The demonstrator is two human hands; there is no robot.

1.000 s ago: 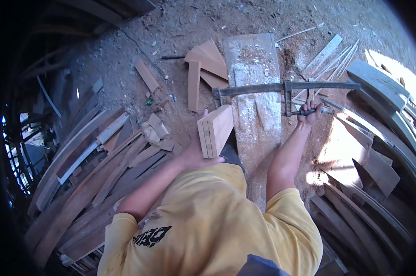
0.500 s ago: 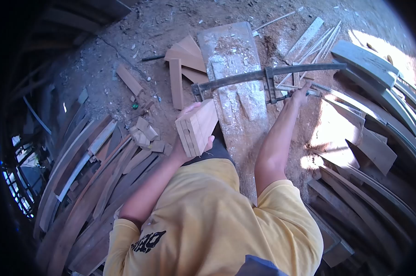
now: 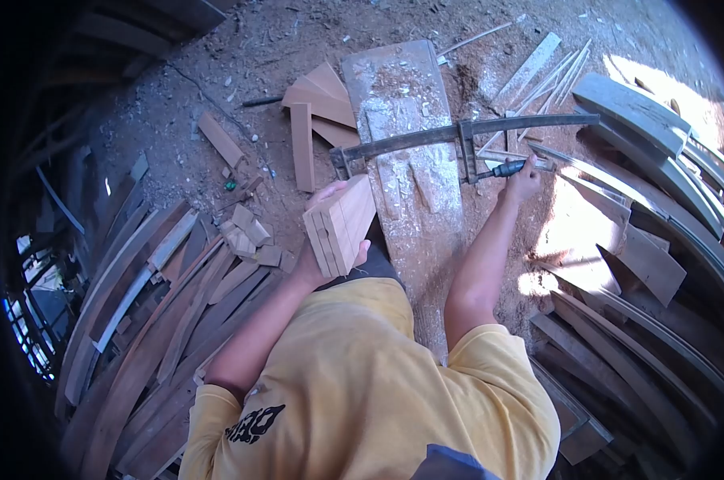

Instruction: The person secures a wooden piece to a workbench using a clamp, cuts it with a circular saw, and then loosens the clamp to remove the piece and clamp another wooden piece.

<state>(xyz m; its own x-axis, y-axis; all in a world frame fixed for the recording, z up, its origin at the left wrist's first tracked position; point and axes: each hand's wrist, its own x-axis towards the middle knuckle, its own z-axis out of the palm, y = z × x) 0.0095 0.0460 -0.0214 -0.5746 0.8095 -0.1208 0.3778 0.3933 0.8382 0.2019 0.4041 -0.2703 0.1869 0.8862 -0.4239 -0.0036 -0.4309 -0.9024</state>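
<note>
Within the grip of the left hand [image 3: 307,260] sits a wooden block [image 3: 339,228], made of layers laid face to face, its seamed end turned back toward the wearer; the fingers curl over its left side and the thumb presses its right. To the right of that grip, well apart from it, the right hand [image 3: 523,184] is closed around the outer end of the clamp handle [image 3: 506,169]. Leftward from this second grip, the long bar clamp [image 3: 410,142] spans above a dusty plank [image 3: 422,180], its other end just beyond the block; whether those two touch, I cannot tell. Straight ahead of the left grip, one narrow board [image 3: 302,148] lies beside a fanned stack of flat pieces [image 3: 322,92]. To the left of the same grip are small offcuts [image 3: 250,232], near a heap of long boards [image 3: 150,360]. Past the right grip, thin strips [image 3: 571,76] lie on the ground, and farther right rest curved timbers [image 3: 630,112], with sunlight falling just beside the right forearm
</note>
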